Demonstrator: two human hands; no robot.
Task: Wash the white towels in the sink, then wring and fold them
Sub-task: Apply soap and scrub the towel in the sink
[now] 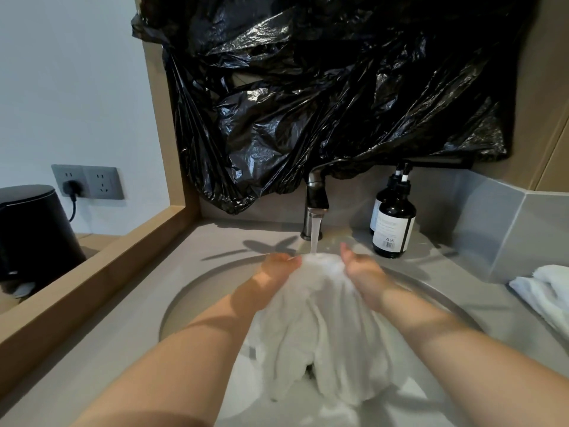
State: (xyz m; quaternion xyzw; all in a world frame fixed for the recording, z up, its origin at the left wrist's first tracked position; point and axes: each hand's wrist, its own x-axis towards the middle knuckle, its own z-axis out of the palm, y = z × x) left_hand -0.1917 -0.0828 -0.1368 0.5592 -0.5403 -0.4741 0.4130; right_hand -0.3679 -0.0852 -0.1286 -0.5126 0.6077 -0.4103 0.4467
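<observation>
Nearest me, the lower end of the white towel (pixel 323 349) hangs down into the sink (pixel 191 294), which is sunk in the middle of the counter (pixel 101 340). Its wet folds drape loosely over the basin. Both bare forearms reach forward over the near edge.

Farther in, the towel's top is bunched between my two hands. The left hand (pixel 278 269) grips it from the left with curled fingers. The right hand (pixel 361 269) grips it from the right with the thumb pointing up, and most of its other fingers are hidden behind the cloth.

A stream of water (pixel 314 238) falls straight onto the bunched top. It comes from the faucet (pixel 315 204), which stands at the counter's far edge.

At the counter's right edge a second white towel (pixel 548 291) lies in a heap, well apart from the sink. Two dark pump bottles (pixel 394 223) stand near the far right corner, just beside the faucet.

Behind all this, black plastic sheeting (pixel 338 97) covers the wall above the faucet. At far left, past the wooden ledge (pixel 92 272), a wall socket (pixel 87 181) has a plug in it above a black container (pixel 34 229).
</observation>
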